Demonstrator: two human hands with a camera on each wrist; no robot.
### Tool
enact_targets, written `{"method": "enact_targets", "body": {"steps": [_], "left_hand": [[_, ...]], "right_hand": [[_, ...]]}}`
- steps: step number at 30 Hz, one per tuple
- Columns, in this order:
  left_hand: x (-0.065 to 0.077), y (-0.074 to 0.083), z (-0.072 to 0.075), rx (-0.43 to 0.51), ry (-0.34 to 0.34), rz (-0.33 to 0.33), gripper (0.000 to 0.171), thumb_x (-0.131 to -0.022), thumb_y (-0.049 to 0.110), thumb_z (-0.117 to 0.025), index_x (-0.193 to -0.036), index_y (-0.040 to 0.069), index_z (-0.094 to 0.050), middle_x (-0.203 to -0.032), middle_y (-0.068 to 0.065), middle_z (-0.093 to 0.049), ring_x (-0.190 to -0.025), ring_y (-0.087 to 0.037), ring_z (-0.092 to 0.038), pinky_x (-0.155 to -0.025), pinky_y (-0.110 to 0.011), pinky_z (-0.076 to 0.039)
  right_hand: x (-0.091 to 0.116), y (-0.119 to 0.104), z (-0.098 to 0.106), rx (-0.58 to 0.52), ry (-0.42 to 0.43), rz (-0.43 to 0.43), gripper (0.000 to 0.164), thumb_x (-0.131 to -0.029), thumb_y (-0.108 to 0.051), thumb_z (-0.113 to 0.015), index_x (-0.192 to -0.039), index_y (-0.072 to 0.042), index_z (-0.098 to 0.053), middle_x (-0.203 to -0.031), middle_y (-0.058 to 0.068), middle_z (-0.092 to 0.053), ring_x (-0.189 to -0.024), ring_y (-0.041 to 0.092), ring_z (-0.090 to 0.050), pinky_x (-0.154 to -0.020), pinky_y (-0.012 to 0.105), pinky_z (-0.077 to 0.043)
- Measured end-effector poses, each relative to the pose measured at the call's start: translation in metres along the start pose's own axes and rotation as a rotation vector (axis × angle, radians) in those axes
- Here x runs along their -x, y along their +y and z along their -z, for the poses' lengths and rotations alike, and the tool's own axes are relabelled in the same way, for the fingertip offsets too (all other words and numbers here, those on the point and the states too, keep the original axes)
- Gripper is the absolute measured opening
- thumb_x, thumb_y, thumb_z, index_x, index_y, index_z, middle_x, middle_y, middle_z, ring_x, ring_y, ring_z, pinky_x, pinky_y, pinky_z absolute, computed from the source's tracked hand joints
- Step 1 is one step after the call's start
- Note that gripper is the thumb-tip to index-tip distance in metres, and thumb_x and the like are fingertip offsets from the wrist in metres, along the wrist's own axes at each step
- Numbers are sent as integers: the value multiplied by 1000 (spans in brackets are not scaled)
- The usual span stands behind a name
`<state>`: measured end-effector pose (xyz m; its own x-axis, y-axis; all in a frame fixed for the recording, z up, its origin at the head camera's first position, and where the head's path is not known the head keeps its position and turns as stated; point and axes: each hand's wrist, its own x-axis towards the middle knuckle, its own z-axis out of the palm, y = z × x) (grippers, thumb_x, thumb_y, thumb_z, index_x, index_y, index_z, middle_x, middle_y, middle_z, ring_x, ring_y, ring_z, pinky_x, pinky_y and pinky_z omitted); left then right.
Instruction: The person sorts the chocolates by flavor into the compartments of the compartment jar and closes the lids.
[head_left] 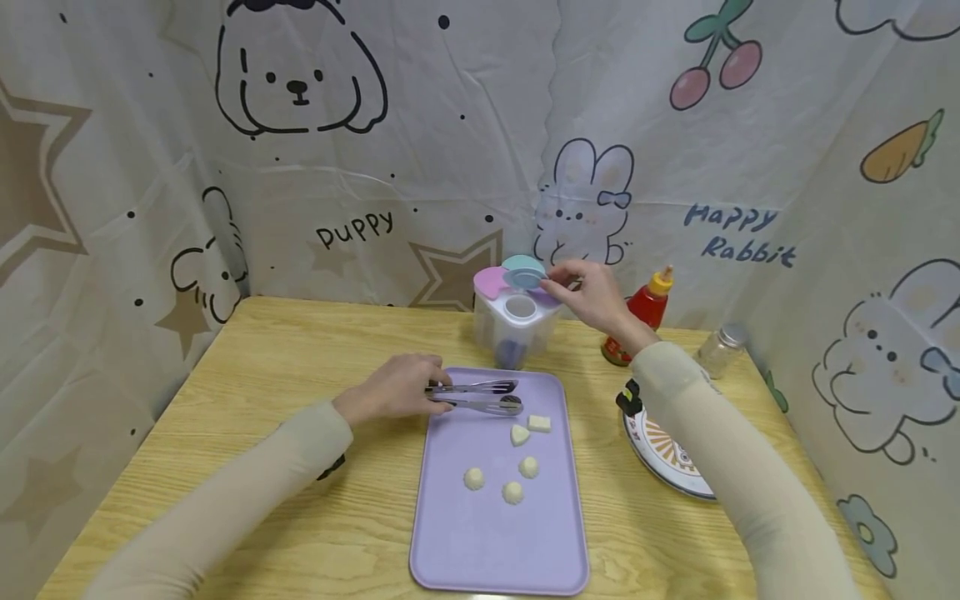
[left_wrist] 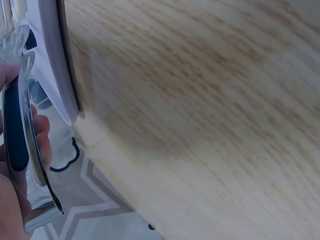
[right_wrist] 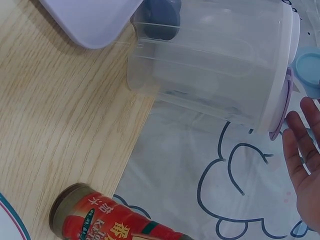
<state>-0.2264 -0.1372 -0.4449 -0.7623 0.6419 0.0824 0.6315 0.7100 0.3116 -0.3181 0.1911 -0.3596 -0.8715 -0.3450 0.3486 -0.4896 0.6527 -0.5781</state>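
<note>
In the head view my left hand holds metal serving tongs over the far left corner of a lilac tray. A small dark object lies between the tong tips; its kind cannot be told. The tongs' dark handle is in my palm. My right hand pinches the edge of a raised blue flip lid on a clear canister. Below that lid a round opening shows. Dark blue contents sit low in the canister. Pale pieces, some domed, some flat-sided, lie on the tray.
Right of the canister stands a red ketchup bottle with a yellow cap, close to my right forearm. A glass shaker is farther right. My right sleeve partly covers a patterned plate. A printed curtain hangs behind the wooden table.
</note>
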Motion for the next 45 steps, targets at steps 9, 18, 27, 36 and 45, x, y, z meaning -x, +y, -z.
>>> {"method": "enact_targets", "body": {"steps": [9,18,27,36,45], "left_hand": [[2,0,-5,13,-16,3,32,-89,36,-85,-110,12,-82,-86,5,-61,-68,-6,-45,-62,-21,-40],[3,0,-7,20,-13,-25,29,-92,33,-82,-111,11,-83,-88,2,-64,-70,-6,-44,-62,-21,-39],[5,3,-4,0,-14,-18,28,-92,32,-82,-111,12,-83,-96,-2,-70,-73,-7,-51,-67,-24,-47],[7,6,13,17,35,21,27,-91,29,-83,-111,11,-83,-86,0,-59,-68,-7,-44,-60,-20,-38],[3,0,42,5,145,3,24,-89,27,-85,-106,10,-84,-77,3,-53,-64,-7,-41,-57,-20,-33]], "right_hand": [[0,-2,-1,12,2,7,22,-99,-23,-75,-111,-5,-77,-107,14,-79,-95,26,-70,-80,32,-55],[0,-3,-2,7,-1,8,21,-100,-23,-75,-111,-5,-77,-107,14,-79,-95,26,-71,-79,32,-55],[0,-2,-2,3,0,9,20,-99,-22,-75,-111,-5,-77,-107,14,-78,-94,26,-70,-79,31,-55],[1,-3,0,-7,-5,-3,21,-100,-22,-74,-112,-5,-77,-109,15,-78,-96,26,-70,-81,31,-55],[1,-2,0,-6,-9,-3,21,-100,-22,-74,-112,-5,-77,-109,15,-78,-96,26,-69,-80,30,-56]]}}
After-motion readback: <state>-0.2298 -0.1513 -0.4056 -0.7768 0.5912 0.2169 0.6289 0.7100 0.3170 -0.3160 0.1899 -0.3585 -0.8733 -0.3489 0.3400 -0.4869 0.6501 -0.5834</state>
